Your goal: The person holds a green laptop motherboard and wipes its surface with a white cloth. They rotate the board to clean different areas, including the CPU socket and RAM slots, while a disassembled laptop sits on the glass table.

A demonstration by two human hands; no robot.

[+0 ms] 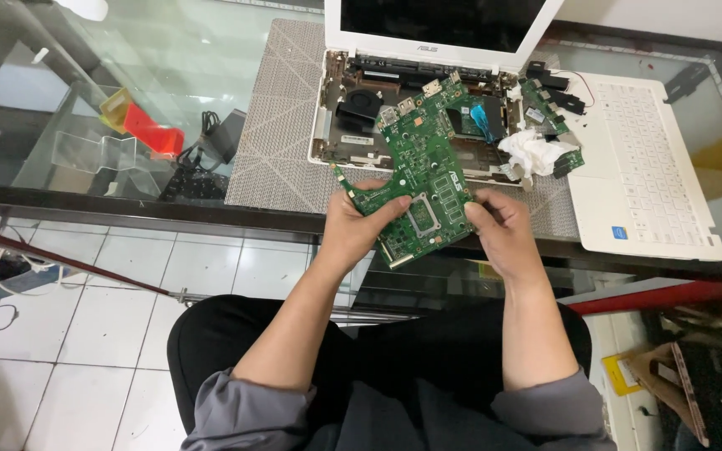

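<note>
Left hand (359, 227) fingers pinch lower-left edge of green circuit board (422, 171), thumb pressed on face. Right hand (501, 227) fingers curled, gripping lower-right edge. Board held above table edge, before opened white laptop (428, 100). Long axis runs near-to-far, tilted slightly right; port end points toward laptop. Near corner partly hidden behind hands; underside unseen. Detached keyboard panel (649, 179) at right.

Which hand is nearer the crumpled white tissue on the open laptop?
Right. The right hand holds the green board just below the tissue; the left hand grips the board's far edge, farther left.
</note>
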